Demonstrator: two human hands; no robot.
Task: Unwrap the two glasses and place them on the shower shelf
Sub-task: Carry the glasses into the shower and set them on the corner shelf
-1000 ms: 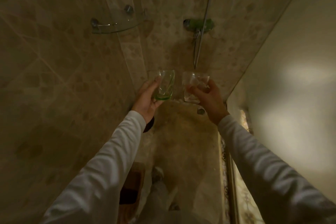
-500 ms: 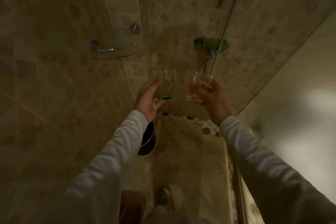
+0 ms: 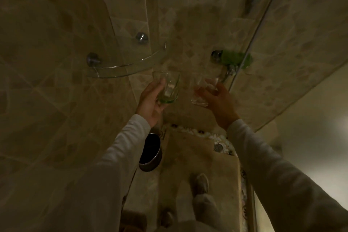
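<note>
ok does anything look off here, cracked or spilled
Nothing stands out, as far as the dim light shows. The green glass in the left hand and the clear glass in the right hand look whole and unwrapped, and the corner shelf looks intact.

In the dim middle of the frame the left hand point(image 3: 150, 103) grips a green-tinted glass point(image 3: 168, 88), and just right of it the right hand point(image 3: 219, 100) holds a clear glass point(image 3: 202, 90), both upright and unwrapped. A curved glass corner shelf point(image 3: 120, 68) juts from the tiled wall at centre left, just beside the green glass's rim. A dark metal pot point(image 3: 150, 152) stands lower down.
</note>
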